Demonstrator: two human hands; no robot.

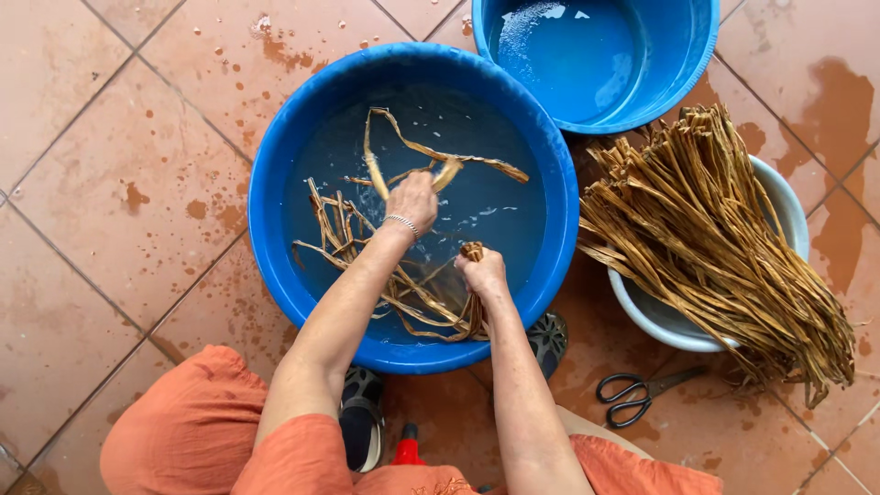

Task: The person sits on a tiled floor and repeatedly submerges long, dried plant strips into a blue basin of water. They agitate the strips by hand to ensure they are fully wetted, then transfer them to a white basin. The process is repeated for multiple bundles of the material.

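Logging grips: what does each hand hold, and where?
Left hand pinches one strip mid-length; right hand grips the bundle of wet strips at its end.

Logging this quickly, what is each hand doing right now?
Left hand: closed on a wet brown strip above the water.
Right hand: closed around a bundle of strips.

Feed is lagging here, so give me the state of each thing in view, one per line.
large blue basin: holds water, strips soaking
left hand: gripping wet strips
right hand: clenched on a bundle end
small blue basin: a little water
dry strips: heaped over white bowl
scissors: open, on wet tiles
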